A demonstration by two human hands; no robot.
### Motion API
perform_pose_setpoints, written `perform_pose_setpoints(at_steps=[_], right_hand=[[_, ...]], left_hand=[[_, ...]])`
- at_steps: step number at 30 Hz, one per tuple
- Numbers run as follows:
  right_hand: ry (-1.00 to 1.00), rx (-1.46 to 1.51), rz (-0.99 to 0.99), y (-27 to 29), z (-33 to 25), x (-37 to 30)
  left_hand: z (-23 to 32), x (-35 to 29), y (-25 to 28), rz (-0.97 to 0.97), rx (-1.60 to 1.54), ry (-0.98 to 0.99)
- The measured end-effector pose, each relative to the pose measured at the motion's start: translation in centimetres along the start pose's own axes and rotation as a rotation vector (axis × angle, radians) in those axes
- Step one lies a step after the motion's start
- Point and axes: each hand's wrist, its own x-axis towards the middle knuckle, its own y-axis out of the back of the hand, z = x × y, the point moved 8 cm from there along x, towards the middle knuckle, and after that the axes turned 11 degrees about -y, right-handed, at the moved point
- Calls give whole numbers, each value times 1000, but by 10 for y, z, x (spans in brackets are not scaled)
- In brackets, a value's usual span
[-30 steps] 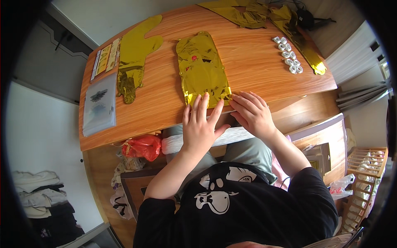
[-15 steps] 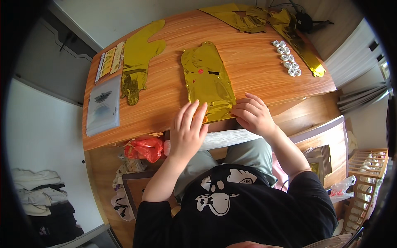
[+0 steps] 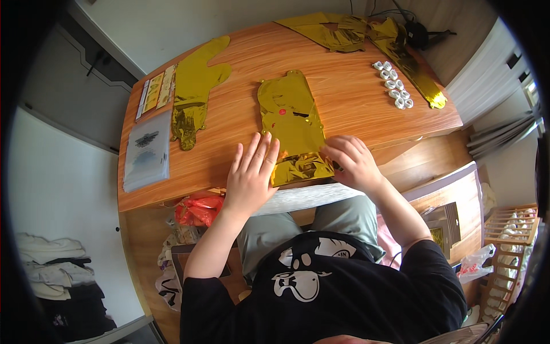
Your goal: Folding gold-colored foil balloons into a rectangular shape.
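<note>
A flat gold foil balloon (image 3: 292,123) with small red and black marks lies in front of me at the desk's near edge. Its near end forms a crinkled, folded-over band (image 3: 302,167). My left hand (image 3: 250,171) rests at the band's left side, fingers stretched out, partly over the desk and the foil's edge. At the right side, my right hand (image 3: 354,163) has its fingers bent around the foil's edge; its thumb is mostly hidden.
Another gold foil balloon (image 3: 197,80), printed cards (image 3: 152,94) and clear plastic sleeves (image 3: 147,152) lie left on the wooden desk (image 3: 232,109). White ribbon rolls (image 3: 395,86) sit right. More gold foil (image 3: 329,31) lies at the back, near a black device (image 3: 423,31).
The balloon's near end is now folded over into a crinkled band. My left hand has flattened and its fingers are straighter. The right hand stays at the right edge, fingers more bent.
</note>
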Motion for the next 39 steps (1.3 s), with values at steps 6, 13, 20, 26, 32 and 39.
perform_pose_setpoints(at_steps=[6, 13, 20, 26, 32, 39], right_hand=[[-148, -135, -101, -11, 7, 24], [-157, -18, -232, -18, 8, 29], [-176, 36, -278, -17, 11, 32], [-91, 48, -198, -15, 5, 31], [-57, 59, -182, -14, 4, 30], [-24, 36, -168, -16, 0, 25]], left_hand=[[-8, 24, -10, -208, -40, -106], [-18, 24, -14, -316, -261, -131], [-23, 20, -10, -238, -181, -114], [-17, 19, -5, -190, -209, -185], [-20, 10, 2, -53, -310, -164], [-15, 6, 5, 3, -254, -185]])
